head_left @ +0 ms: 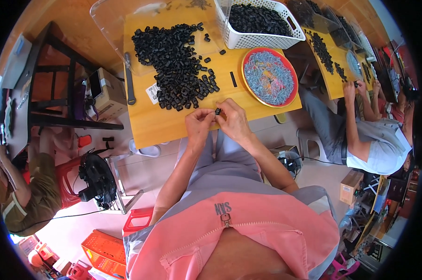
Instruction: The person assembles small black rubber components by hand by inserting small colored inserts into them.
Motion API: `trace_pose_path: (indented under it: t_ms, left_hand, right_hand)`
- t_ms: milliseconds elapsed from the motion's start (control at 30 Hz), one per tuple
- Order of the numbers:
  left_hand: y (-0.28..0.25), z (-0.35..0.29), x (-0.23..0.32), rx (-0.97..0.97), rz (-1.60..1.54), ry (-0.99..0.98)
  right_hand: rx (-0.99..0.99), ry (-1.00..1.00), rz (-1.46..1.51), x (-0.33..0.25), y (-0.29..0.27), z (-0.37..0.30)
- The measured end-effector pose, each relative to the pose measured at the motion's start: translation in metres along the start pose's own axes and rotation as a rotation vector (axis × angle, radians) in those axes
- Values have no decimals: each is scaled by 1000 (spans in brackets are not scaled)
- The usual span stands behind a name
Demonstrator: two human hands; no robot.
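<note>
My left hand (200, 125) and my right hand (235, 122) meet just above the front edge of the yellow table (150, 128). Between their fingertips is a small black plastic part (218, 111), pinched from both sides. Its finer shape is too small to make out. Just beyond my hands spreads a large pile of similar black plastic parts (173, 70), with a few lying loose at its right side. A red-rimmed round bowl (292, 70) to the right holds many small grey-blue pieces. Between pile and bowl lies a short black strip (233, 79).
A white perforated basket (257, 41) full of black parts stands at the back. A black strap-like piece (129, 79) lies along the left edge. Another person (379, 144) works at a table on the right; a seated person (31, 196) and a black fan (98, 179) are left.
</note>
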State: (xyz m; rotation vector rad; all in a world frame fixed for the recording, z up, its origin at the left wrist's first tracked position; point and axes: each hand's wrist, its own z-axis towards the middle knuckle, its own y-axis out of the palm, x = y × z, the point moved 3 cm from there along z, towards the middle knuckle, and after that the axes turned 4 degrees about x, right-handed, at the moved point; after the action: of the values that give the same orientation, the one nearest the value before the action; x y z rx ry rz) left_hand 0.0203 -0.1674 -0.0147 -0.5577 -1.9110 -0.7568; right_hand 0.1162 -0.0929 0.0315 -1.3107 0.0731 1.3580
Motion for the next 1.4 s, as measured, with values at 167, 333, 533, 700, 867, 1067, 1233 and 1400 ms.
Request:
trace_pose_path:
  t_ms: [167, 333, 533, 700, 867, 1067, 1233, 1400]
  left_hand:
    - [-1, 3, -1, -15, 9, -25]
    - [-1, 2, 1, -10, -18, -57]
    - [-1, 0, 1, -28, 27, -19]
    - [-1, 0, -1, -56, 20, 10]
    - [-4, 0, 1, -34, 24, -24]
    - [-4, 2, -1, -48, 33, -14]
    - [-4, 5, -8, -68, 8, -1]
    - [-5, 3, -7, -74, 41, -29]
  right_hand:
    - [-27, -20, -24, 2, 2, -3]
    - [11, -16, 14, -3, -19, 20]
    - [387, -219, -221, 30, -94, 138]
    - [438, -74, -13, 57, -112, 187]
    - [455, 21, -88, 63, -88, 153]
    - [164, -162, -361, 63, -24, 134]
    - [17, -143, -537, 84, 12, 145]
    - [-33, -139, -540, 84, 19, 139]
